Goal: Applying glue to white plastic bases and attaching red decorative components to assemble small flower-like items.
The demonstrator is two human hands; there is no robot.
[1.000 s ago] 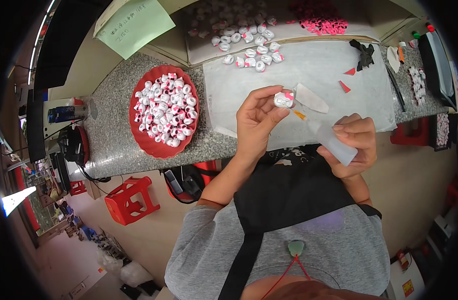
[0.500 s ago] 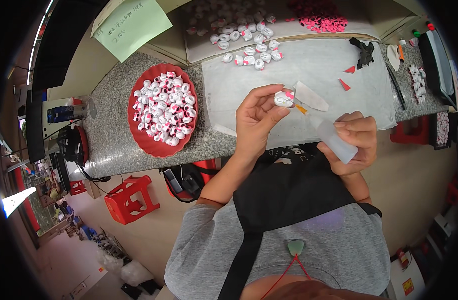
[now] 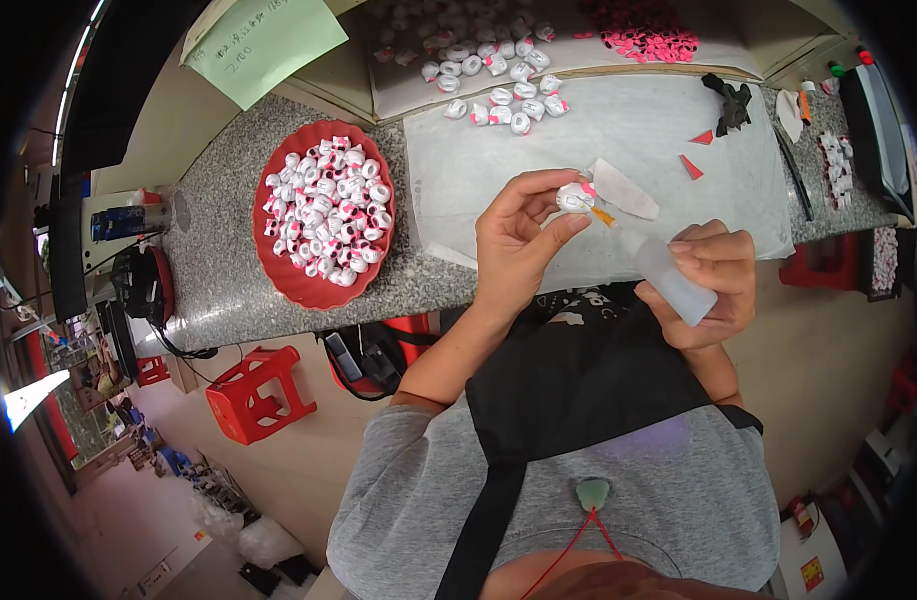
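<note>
The left hand (image 3: 518, 240)'s grip is pinching 1 white bead (image 3: 574, 198) above the counter (image 3: 213, 215), while the right hand (image 3: 718, 282) is clasping a bottle (image 3: 666, 272) whose long axis is slanting toward that bead, its orange tip (image 3: 603, 216) pointing at the right side, contact being unclear.

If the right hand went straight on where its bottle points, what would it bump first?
Probably the little white-and-pink piece in the left hand: the orange tip of the bottle points at it. Depth is unclear, so they may be touching.
</note>
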